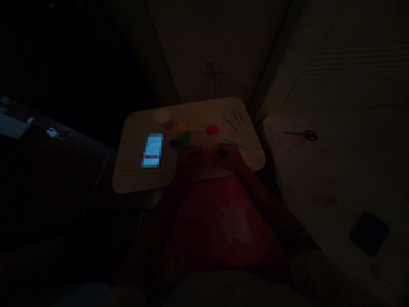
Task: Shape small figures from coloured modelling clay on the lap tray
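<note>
The scene is very dark. My left hand (190, 157) and my right hand (228, 157) are close together over the front edge of a small wooden table (131, 177), fingers curled and pinched toward each other. Something small and reddish shows faintly between the fingertips, too dim to name. Just beyond my left hand lie a green lump (184, 136), a dark lump (174, 143) and an orange lump (182, 127), which look like modelling clay. A bright red lump (212, 129) sits beyond the gap between my hands. A flat bluish strip (235, 143) lies beside my right hand.
A lit phone (153, 150) lies on the table's left, with a pale tub (163, 117) behind it. Several thin sticks (234, 117) lie at the back right. Scissors (302, 135) and a dark square object (370, 233) rest on the pale surface at right. A wall socket (214, 64) faces me.
</note>
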Available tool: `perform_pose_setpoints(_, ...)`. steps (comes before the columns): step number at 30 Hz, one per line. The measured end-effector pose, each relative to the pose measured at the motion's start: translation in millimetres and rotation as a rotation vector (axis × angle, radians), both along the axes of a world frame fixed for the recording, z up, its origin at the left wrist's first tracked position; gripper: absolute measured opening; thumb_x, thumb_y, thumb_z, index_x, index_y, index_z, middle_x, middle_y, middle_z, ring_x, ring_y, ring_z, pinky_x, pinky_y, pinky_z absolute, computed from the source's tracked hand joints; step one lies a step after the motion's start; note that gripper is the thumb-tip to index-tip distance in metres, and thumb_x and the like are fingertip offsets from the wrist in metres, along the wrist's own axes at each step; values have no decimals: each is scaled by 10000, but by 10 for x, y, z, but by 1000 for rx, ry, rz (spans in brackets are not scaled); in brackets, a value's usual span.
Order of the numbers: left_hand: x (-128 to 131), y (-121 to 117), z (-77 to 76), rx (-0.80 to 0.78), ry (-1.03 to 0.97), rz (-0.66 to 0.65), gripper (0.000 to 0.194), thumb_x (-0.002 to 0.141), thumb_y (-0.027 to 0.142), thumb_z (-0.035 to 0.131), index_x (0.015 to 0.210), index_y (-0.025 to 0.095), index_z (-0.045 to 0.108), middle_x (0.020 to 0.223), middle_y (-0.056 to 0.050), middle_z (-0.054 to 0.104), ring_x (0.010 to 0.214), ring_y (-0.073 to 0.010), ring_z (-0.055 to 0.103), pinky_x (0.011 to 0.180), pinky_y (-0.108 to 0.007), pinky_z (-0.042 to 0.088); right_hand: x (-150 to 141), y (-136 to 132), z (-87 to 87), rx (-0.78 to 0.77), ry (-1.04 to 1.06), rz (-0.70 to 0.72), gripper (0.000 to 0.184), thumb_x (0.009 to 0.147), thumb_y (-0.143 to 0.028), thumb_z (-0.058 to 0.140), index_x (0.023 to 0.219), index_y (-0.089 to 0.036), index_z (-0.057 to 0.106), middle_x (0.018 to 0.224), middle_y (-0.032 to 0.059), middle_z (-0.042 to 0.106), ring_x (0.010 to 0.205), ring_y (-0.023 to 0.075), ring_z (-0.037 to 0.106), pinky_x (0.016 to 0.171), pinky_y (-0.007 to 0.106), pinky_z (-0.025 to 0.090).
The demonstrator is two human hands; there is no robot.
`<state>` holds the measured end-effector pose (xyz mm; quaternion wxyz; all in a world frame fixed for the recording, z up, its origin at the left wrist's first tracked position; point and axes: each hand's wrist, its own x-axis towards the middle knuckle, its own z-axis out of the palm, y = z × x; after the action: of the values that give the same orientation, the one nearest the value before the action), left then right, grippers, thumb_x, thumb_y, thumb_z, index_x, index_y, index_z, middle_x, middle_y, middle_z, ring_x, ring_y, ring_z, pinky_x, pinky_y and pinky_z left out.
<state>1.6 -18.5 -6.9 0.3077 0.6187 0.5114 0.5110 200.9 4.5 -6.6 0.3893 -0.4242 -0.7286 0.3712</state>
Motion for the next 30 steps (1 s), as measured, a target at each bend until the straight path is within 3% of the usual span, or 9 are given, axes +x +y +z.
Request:
perform_pose_setpoints(4, 9, -10, -2, -20, -46, 1, 162, 791, 343, 777, 764, 191, 724, 807, -38, 753, 799, -187, 703, 766, -318, 573, -4, -4, 17, -1, 0, -14, 296, 832, -405, 669, 657, -183, 581, 590, -16, 515, 576, 119, 411, 556, 273, 292)
perform_pose_setpoints(10, 24, -44, 49, 31, -165, -37, 211, 826, 272, 711, 1023, 200, 737, 918, -43, 771, 861, -188, 719, 822, -328, 581, 5, 9, -8, -25, 7, -14, 262, 834, -381, 646, 676, -178, 603, 595, -17, 509, 582, 122, 426, 561, 273, 293)
perform_pose_setpoints(18, 39, -59, 87, 61, 51, 14, 71, 833, 260, 712, 826, 196, 740, 852, -33, 753, 830, -187, 689, 806, -323, 555, 14, 6, -16, -48, -2, 25, 268, 833, -395, 660, 686, -174, 624, 592, -14, 539, 578, 122, 435, 554, 271, 287)
perform_pose_setpoints(25, 15, -43, 26, 98, 35, -21, 62, 823, 246, 741, 819, 188, 721, 821, -25, 738, 793, -164, 682, 755, -292, 539, 8, 7, -7, -47, -13, 37, 286, 835, -403, 665, 673, -174, 608, 580, -22, 521, 573, 116, 431, 555, 268, 293)
perform_pose_setpoints(30, 30, -39, 19, 156, -6, -25, 157, 811, 293, 780, 754, 189, 678, 838, -33, 726, 811, -163, 684, 754, -299, 542, 2, 13, -23, -14, 20, -31, 291, 847, -391, 639, 656, -182, 572, 591, -22, 504, 579, 118, 421, 556, 269, 292)
